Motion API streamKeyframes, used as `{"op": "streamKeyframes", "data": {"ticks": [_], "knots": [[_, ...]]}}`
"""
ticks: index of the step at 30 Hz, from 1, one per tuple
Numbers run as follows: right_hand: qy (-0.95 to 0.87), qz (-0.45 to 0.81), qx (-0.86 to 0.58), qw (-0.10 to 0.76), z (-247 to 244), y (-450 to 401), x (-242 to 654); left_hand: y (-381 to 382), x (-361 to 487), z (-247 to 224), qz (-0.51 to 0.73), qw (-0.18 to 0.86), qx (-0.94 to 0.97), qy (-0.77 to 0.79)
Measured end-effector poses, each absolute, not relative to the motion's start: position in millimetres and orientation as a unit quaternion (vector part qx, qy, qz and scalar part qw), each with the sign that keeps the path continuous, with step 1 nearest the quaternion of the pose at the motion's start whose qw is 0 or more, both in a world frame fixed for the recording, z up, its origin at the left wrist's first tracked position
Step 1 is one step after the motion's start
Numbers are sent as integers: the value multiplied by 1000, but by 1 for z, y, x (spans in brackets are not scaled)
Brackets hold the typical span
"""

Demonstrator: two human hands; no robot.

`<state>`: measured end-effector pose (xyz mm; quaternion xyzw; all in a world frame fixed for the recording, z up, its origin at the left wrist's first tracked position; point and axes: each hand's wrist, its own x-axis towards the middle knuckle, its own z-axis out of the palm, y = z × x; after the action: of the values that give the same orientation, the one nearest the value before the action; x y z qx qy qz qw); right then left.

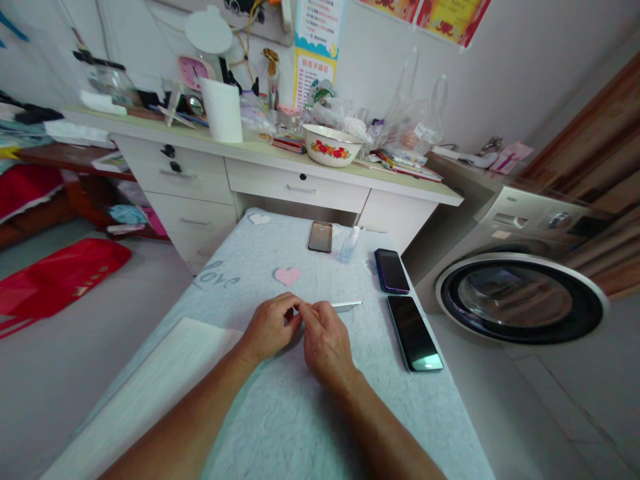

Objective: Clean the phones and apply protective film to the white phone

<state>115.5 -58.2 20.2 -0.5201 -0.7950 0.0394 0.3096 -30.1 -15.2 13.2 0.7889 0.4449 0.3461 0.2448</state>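
My left hand point(273, 327) and my right hand point(327, 341) meet over the middle of the covered table, fingertips together. A thin, flat, pale-edged sheet point(347, 307) sticks out to the right from behind the fingers of my right hand, which is closed on it. The fingers of my left hand are pinched, and what lies between them is hidden. Beyond my hands lie a brown phone case point(321, 237) and a clear spray bottle point(349, 245). Two dark-screened phones, a far phone point(392, 271) and a larger near phone point(414, 333), rest along the right edge.
A grey cloth with hearts covers the table point(300, 427); a long white strip point(150, 400) lies on its left. Behind stands a white desk point(300, 188) bearing an enamel bowl point(333, 147) and clutter. At right is a washing machine point(520, 293); a red bag point(60, 280) lies left.
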Motion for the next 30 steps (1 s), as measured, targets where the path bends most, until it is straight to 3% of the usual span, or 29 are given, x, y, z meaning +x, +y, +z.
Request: {"op": "streamKeyframes", "data": {"ticks": [14,30], "knots": [[-744,20,-569,350,23,-55,138,-15,-30,11,342,234,787,457],[-789,55,-530,307,28,-60,123,-15,-30,12,346,232,793,444]]}}
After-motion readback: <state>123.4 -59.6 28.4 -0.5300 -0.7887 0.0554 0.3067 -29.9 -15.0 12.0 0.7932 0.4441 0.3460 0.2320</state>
